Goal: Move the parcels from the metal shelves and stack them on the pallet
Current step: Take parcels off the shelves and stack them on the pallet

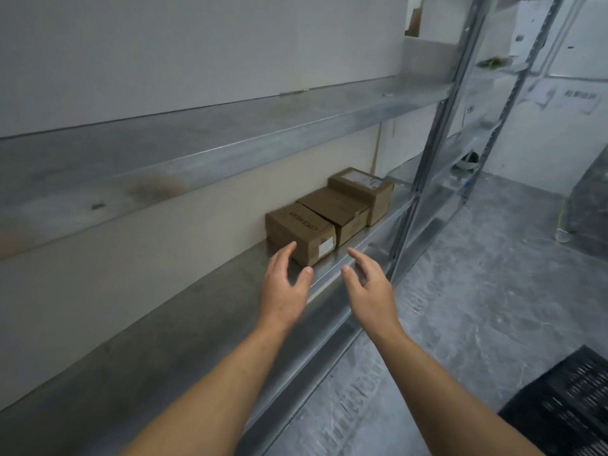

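Apparently the reach: the left hand (284, 287) and right hand (370, 289) hover empty, fingers spread, just before the nearest brown cardboard parcel (297, 232). Next, they should clasp its sides and lift.

A single head-worn view looks forward and down from close in front of the metal shelf (164, 324), angled rightward along its length; the parcels (332, 209) sit near on it, the grey floor (477, 291) to its right
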